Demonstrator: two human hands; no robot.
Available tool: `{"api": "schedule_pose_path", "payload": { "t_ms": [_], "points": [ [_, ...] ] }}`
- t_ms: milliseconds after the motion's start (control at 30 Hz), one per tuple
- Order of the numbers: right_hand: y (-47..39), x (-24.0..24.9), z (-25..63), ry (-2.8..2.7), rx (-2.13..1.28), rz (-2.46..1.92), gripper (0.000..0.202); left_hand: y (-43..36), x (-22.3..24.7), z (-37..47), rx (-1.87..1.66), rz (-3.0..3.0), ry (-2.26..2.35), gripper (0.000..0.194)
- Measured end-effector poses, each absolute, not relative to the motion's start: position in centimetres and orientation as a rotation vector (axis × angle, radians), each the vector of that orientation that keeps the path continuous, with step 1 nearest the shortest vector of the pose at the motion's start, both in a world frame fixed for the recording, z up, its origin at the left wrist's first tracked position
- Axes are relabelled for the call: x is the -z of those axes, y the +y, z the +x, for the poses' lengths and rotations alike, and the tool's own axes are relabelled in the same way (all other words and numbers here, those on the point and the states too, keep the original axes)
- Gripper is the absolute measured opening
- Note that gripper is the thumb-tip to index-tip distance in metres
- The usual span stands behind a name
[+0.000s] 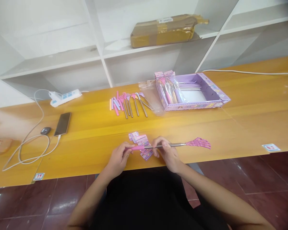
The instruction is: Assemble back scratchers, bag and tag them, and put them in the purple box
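Running sideways above the near edge of the table (pixel 91 127), the pink back scratcher (pixel 179 144) points its claw end to the right. The left hand (pixel 119 157) has thumb and fingers pinched shut on its pink grip; the right hand (pixel 169 154) is loosely curled, thumb and fingers closed around the metal rod. Below them lie printed cards (pixel 142 139), partly hidden by the scratcher and the right hand. Farther back are loose coloured sleeves (pixel 115 104), beside more scratchers (pixel 131 107), then clear bags (pixel 156 103) touching a purple box (pixel 199 105) with packaged scratchers (pixel 170 91) at its left end.
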State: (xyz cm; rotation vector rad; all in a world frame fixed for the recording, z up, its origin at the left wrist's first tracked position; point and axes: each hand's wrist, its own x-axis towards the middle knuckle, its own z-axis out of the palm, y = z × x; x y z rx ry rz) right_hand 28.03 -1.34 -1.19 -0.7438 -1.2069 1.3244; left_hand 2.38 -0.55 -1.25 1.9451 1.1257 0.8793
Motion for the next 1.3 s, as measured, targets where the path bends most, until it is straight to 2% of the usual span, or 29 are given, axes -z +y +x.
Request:
{"api": "schedule_pose_path", "payload": {
  "t_ms": [300,533,733,833,1100,1300],
  "points": [
    [-0.1,0.1,29.4,-1.337,-1.442,-0.778,0.048,-0.5,0.8,2.8,-0.985,1.899,1.185,0.023],
    [2.1,-0.8,32.3,-0.831,-1.266,-0.733,0.036,-0.5,0.4,2.8,-1.101,1.895,1.248,0.020],
    [2.2,-1.0,33.1,-0.646,-1.209,-0.686,0.019,-0.6,0.4,2.8,-1.137,1.929,1.213,0.015],
    [2.3,-0.5,33.0,-0.585,-1.122,-0.730,0.018,-0.6,0.4,2.8,-1.210,1.923,1.229,0.012],
    [2.0,-0.3,32.6,-0.641,-0.888,-0.895,0.015,-0.5,0.9,2.7,-1.355,1.845,1.290,0.008],
    [1.7,-0.2,33.1,-0.789,-0.927,-0.966,0.010,-0.5,1.2,2.7,-1.460,1.766,1.327,0.011]
  ]
}}
